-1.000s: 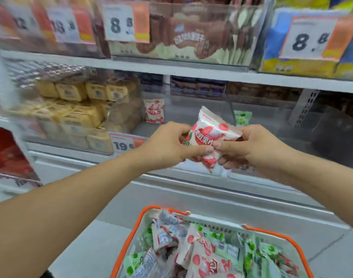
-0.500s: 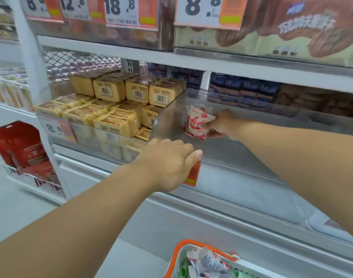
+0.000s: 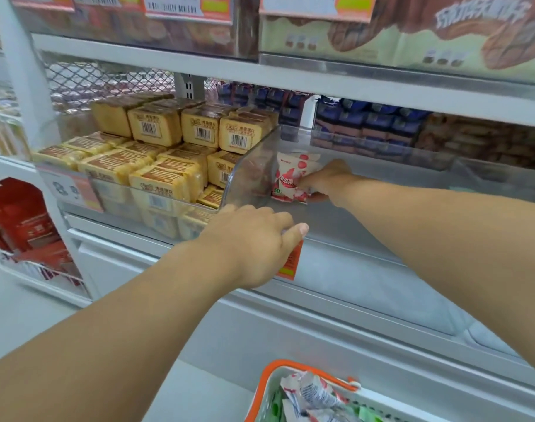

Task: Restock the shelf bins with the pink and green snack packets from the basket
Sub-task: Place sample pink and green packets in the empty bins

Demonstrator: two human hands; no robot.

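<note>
The right hand reaches deep into the clear shelf bin and pinches a pink snack packet, held upright near the bin's left wall at the back. The left hand rests on the bin's front edge, fingers curled over the rim above an orange price tag. The neighbouring bin on the left is stacked with yellow wrapped cakes. Below, the orange-rimmed basket holds a heap of pink and green packets.
</note>
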